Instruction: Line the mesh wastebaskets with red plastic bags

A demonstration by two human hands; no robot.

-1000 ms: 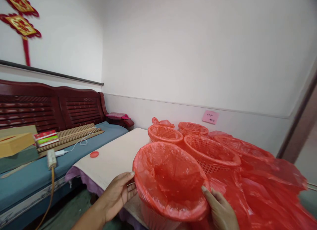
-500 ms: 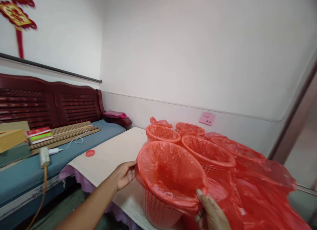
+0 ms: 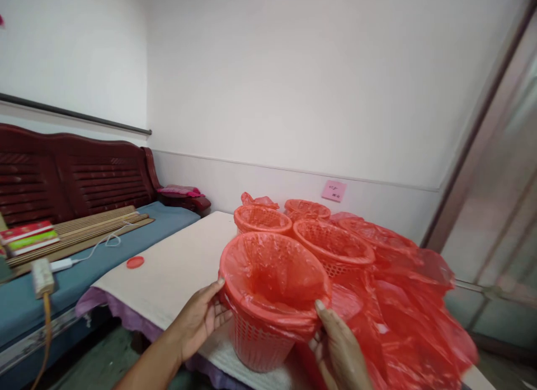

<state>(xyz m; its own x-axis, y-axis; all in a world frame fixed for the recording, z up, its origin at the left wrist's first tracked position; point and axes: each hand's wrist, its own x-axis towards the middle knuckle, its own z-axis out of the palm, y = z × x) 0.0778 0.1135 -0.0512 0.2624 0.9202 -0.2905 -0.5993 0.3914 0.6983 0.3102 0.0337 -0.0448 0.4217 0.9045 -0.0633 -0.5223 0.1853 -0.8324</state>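
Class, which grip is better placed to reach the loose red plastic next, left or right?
Probably the right grip: it holds the front basket on the side nearest the loose red plastic. The left grip holds the opposite side, so the basket lies between it and that plastic.

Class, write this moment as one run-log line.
red lattice basket: lined with red plastic bag, folded over rim; left hand: holding rim; right hand: holding rim; another basket: behind
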